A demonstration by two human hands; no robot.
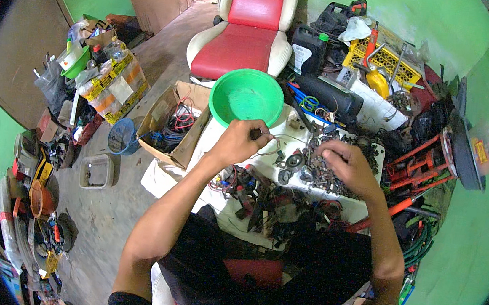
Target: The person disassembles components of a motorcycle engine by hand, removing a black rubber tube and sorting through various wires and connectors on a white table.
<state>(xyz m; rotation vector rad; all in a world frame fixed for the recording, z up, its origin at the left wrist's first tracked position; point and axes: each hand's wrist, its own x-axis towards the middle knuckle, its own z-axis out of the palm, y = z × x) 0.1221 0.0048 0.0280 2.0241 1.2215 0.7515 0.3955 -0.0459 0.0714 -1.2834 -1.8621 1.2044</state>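
My left hand (241,142) is closed around a thin brown wire (270,149), which bends in a loop below its fingers. A thin strand stretches from there across to my right hand (347,168), whose thumb and fingers are pinched together at its far end; the exact grip is too small to see clearly. Beneath the hands, a white board (204,199) bears a heap of small dark metal parts (314,172) and a pile of wires and connectors (252,192). Just beyond my left hand stands a green basin (247,97), with little visible in it.
Left of the board, a cardboard box (164,153) holds coiled cables. A clear plastic tub (97,171) sits on the floor. A red and white seat (237,50) stands ahead. To the right are a yellow crate (407,74), a black canister (309,49) and an orange-framed stand (425,165).
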